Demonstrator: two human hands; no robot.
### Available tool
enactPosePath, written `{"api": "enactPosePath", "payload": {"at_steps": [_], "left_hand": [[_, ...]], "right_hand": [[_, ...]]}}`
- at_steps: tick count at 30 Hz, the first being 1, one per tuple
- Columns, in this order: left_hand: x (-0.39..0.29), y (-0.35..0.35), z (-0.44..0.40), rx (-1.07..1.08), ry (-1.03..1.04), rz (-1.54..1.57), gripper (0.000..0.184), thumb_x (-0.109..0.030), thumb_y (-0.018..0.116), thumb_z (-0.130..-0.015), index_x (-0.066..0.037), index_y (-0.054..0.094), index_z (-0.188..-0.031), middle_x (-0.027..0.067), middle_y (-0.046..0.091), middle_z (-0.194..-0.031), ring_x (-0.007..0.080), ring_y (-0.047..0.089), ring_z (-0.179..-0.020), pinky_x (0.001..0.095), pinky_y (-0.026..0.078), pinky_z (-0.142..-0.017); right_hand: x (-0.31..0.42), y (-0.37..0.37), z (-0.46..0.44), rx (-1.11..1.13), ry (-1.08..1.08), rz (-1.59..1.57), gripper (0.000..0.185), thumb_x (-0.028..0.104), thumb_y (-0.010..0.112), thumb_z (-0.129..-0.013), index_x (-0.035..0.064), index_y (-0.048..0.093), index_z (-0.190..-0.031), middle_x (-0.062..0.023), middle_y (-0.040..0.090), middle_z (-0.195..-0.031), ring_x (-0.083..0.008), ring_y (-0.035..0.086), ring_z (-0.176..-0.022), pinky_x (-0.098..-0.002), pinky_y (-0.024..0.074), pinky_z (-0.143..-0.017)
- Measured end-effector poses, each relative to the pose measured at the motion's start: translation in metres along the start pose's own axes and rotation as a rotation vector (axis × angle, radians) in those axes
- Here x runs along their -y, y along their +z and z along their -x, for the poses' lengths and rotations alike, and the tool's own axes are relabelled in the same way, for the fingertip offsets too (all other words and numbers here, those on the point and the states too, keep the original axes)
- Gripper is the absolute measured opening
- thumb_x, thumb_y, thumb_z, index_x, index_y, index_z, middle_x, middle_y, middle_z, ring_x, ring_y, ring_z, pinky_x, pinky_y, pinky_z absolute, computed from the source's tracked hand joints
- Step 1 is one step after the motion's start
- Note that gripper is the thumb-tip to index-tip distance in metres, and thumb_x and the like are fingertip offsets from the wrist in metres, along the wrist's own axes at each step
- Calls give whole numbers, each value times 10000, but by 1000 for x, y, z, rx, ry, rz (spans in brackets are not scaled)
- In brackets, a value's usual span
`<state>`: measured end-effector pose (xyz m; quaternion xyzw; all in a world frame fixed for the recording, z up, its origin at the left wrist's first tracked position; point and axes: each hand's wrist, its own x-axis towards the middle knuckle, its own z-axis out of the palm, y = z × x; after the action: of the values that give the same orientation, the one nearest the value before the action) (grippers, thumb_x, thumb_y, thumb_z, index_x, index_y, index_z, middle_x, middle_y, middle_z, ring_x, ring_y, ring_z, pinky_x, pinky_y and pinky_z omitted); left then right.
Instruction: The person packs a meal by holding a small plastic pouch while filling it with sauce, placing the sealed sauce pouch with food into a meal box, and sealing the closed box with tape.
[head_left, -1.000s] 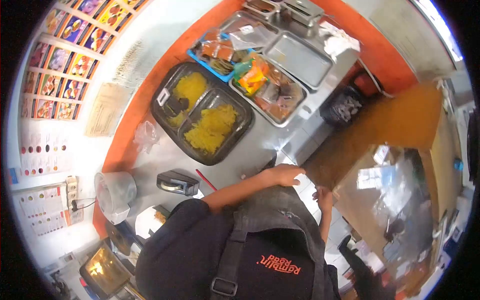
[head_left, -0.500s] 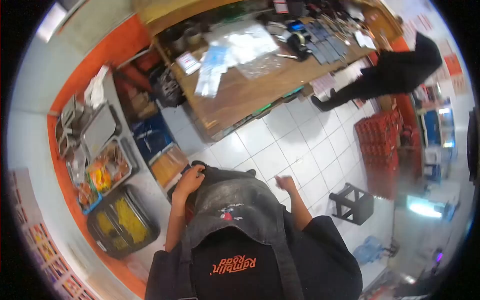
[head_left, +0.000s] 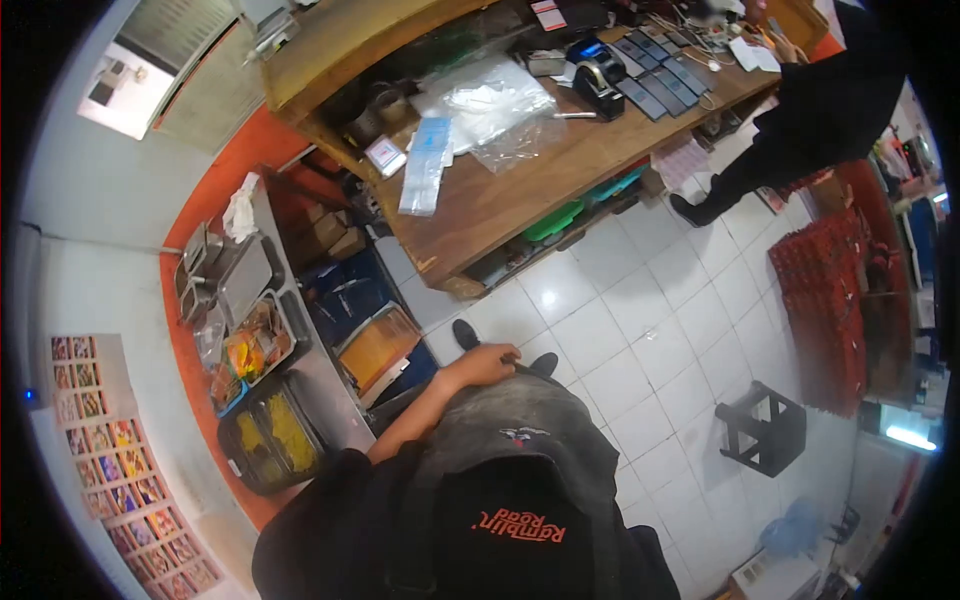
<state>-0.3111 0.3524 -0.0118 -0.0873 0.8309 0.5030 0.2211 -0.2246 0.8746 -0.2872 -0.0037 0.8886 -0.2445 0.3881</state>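
Observation:
My left hand (head_left: 488, 365) reaches across from the left, over the lower edge of the dark grey apron (head_left: 520, 410) that I wear. Its fingers are curled together at the apron's edge and appear to grip the cloth there. My right hand is out of sight. Beneath the apron edge, my dark shoes (head_left: 465, 334) show on the tiles. To the left stands a metal counter (head_left: 338, 385) with a black tray (head_left: 245, 470) of yellow food and a metal tray (head_left: 285, 340) of packaged food.
A wooden desk (head_left: 480, 220) ahead holds plastic bags (head_left: 490, 100), a tape dispenser (head_left: 600, 90) and several phones (head_left: 660, 85). A person in black (head_left: 820, 100) stands at its right end. A black stool (head_left: 762, 430) and red patterned stacks (head_left: 820, 310) are on the right.
My left hand has moved right along the apron's edge. My right hand has left the view. The camera has shifted, and the desk and phones look sharper.

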Motion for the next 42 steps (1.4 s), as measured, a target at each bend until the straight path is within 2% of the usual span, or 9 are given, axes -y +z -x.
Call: {"api": "enactPosePath", "payload": {"at_steps": [6,12,20,22,26,32,36,39,42], "left_hand": [[149,-195,-100,-911,-113,-177,289,-267,679,-802,-41,719,-977,185,690,-782,352,691,-783,427,539,-709],[209,-387,-227,-1117,-766,-151,677,-427,665,-819,-27,497,-1339,227,253,-1535,402,461,-1284,643,354,-990],[205,-397,-192,-1421,-770,-109,752,-354,753,-731,8,446,-1315,219,378,-1386,421,510,-1149,570,387,-992],[216,-384,-178,-1462,-418,56,787,-230,785,-680,12,410,-1328,227,430,-1316,410,506,-1134,507,410,-986],[152,-305,-105,-1399,232,345,942,-38,802,-621,6,303,-1418,209,460,-1299,354,490,-1196,438,402,-1022],[65,-236,36,-1301,338,668,1020,-80,809,-681,-4,201,-1497,215,455,-1338,320,527,-1191,415,432,-1018],[65,-234,124,-1452,140,-218,1086,-154,838,-653,-5,185,-1508,248,508,-1303,347,550,-1187,406,440,-1002],[70,-219,168,-1465,-31,7,1093,-187,849,-651,-5,193,-1506,244,515,-1297,330,549,-1192,412,442,-1001],[106,-201,192,-1416,74,1116,688,-133,777,-775,7,452,-1365,146,611,-1202,243,624,-1048,330,508,-878]], "right_hand": [[107,-44,-3,-65,183,-551,254,188,571,-956,-43,675,-983,-100,710,-788,-154,641,-632,-310,499,-552],[141,-164,31,-257,345,-640,285,260,583,-958,14,619,-1099,-125,708,-886,-179,663,-674,-268,473,-514],[294,-177,52,-706,136,-769,238,225,593,-963,33,624,-1098,-70,679,-885,-124,630,-713,-208,444,-538],[361,-163,21,-687,20,-828,216,187,576,-973,28,623,-1110,-75,678,-907,-133,635,-735,-208,453,-558],[566,-147,-37,-300,-294,-716,246,174,580,-968,8,629,-1143,-95,679,-1060,-156,650,-915,-276,515,-762],[800,-102,-2,210,-992,-373,473,163,727,-848,63,579,-1285,-111,620,-1224,-235,639,-1020,-344,534,-826],[843,-51,13,392,-1219,-191,441,205,745,-838,51,614,-1229,-161,703,-1027,-245,702,-865,-340,542,-694],[879,-25,47,515,-1173,23,256,225,665,-897,40,691,-1072,-179,708,-884,-291,706,-850,-367,531,-700],[895,25,67,649,-1501,455,266,250,634,-914,29,694,-1048,-173,698,-851,-376,672,-824,-403,520,-729]]}}
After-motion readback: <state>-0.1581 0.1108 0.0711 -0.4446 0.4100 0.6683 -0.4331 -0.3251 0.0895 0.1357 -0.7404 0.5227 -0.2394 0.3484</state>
